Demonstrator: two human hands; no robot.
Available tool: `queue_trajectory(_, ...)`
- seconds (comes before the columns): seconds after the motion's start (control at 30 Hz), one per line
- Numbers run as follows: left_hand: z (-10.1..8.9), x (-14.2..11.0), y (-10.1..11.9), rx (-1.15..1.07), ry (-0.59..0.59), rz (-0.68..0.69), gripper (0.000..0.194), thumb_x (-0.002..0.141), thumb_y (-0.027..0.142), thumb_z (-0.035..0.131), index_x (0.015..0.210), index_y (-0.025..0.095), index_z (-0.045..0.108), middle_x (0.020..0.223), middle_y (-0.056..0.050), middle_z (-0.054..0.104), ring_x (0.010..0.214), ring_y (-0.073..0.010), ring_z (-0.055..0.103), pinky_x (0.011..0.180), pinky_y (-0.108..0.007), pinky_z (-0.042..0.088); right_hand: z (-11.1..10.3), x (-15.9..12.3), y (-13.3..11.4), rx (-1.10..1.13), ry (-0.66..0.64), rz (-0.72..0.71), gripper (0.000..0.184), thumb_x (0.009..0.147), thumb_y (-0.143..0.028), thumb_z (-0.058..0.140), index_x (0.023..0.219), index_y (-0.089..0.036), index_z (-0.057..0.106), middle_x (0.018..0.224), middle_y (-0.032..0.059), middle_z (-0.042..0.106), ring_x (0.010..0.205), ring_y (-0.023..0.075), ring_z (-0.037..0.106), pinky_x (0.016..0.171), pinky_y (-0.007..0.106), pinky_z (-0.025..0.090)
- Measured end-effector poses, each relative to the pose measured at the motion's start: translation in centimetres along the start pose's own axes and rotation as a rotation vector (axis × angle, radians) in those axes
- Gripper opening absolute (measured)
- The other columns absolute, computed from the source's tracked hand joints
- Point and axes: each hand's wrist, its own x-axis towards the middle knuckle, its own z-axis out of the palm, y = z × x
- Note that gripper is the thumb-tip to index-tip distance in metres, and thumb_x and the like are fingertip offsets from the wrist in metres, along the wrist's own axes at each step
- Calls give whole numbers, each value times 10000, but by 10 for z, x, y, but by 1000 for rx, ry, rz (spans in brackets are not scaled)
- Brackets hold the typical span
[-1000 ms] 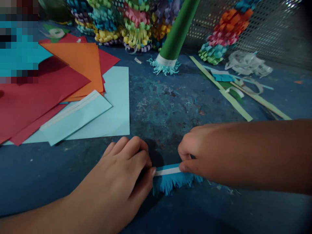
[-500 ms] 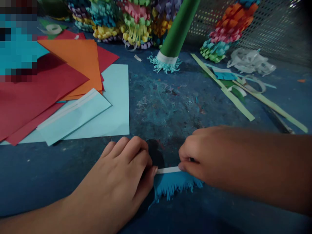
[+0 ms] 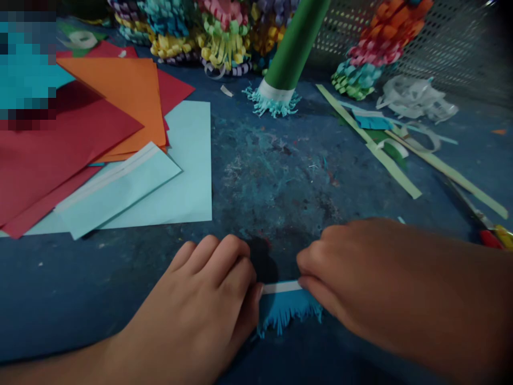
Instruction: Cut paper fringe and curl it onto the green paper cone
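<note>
Step in hand, as I read it from here: both hands working the white-banded long edge of a short blue paper strip with a cut fringe (image 3: 282,307). It's low on the dark blue, paint-scuffed tabletop (image 3: 272,166), right in front of the person, between the two hands, fringe toward the body, white band (image 3: 280,287) along the far edge.

Left hand (image 3: 204,305): fingers curled, nearly no gap, thumb tip at the strip's left end by the band. Right hand (image 3: 348,283): fingers bunched, thumb and forefinger closed narrow on the right end. Undersides hidden, so can't tell how hard either one grips or what the tucked fingers touch.

Next move, my judgement: calls for both ends kept level and evenly taut so the band stays straight. Slack on one side could skew it or crumple the fringe.

Around it: upright green paper tube with a pale blue fringe at its foot (image 3: 296,53), beyond the hands, well apart from them. Folded pale blue paper strip with a whitish edge (image 3: 120,187) off to the left.
</note>
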Motion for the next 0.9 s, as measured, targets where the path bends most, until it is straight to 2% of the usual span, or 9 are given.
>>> queue_trajectory(0.1,0,1,0,51,14,24,208,932,168,520,795,197,673,856,-59,664,682,-237,524,636,-409,375,5,-3,-1,-129,12,-36,258,824,-146,611,621,-293,667,524,25,651,402,231,552,438,351,183)
queue_trajectory(0.2,1,0,0,60,21,38,198,933,187,534,782,210,659,858,-55,665,689,-244,527,636,-415,380,7,-4,-2,-160,49,-44,204,824,-207,619,655,-305,678,530,25,659,393,231,553,435,359,196)
queue_trajectory(0.3,3,-1,0,66,24,52,171,932,190,544,808,204,662,883,-64,682,678,-239,524,625,-411,374,2,-1,-7,-185,-93,-31,97,771,-342,690,680,-310,702,550,49,679,402,244,567,406,360,177)
queue_trajectory(0.4,5,-2,0,108,30,70,156,938,186,539,834,199,655,911,-71,697,694,-240,536,633,-411,375,-8,2,-15,-181,-234,-34,133,726,-438,721,666,-320,710,597,77,715,430,268,597,379,362,159)
queue_trajectory(0.53,4,-4,0,152,32,104,149,954,200,525,860,203,642,934,-72,700,733,-250,546,644,-408,379,-18,6,-23,-134,-294,-10,132,763,-349,691,635,-329,714,641,73,746,477,280,646,384,358,189)
queue_trajectory(0.67,2,-3,2,154,47,96,143,948,207,523,848,193,625,937,-88,684,753,-267,560,659,-416,402,-18,5,-25,-138,-348,-15,77,753,-314,686,720,-343,748,700,72,772,522,291,682,386,351,215)
queue_trajectory(0.73,1,-2,1,140,52,67,141,952,213,512,857,184,613,948,-100,673,776,-278,573,672,-424,418,-17,3,-25,-170,-345,2,66,732,-296,715,764,-330,761,722,85,778,555,288,700,397,343,239)
queue_trajectory(0.83,-3,1,-6,46,1,8,152,967,199,475,868,191,590,945,-88,650,799,-268,577,692,-417,435,-15,-2,-26,-183,-359,22,145,645,-226,795,776,-287,778,803,102,795,620,283,726,416,322,286)
queue_trajectory(0.9,-7,6,-14,-51,-31,-43,193,989,191,427,853,207,564,924,-63,635,813,-244,572,719,-400,442,-13,-5,-25,-116,-237,25,168,584,-169,825,707,-269,771,777,91,789,609,279,720,425,316,303)
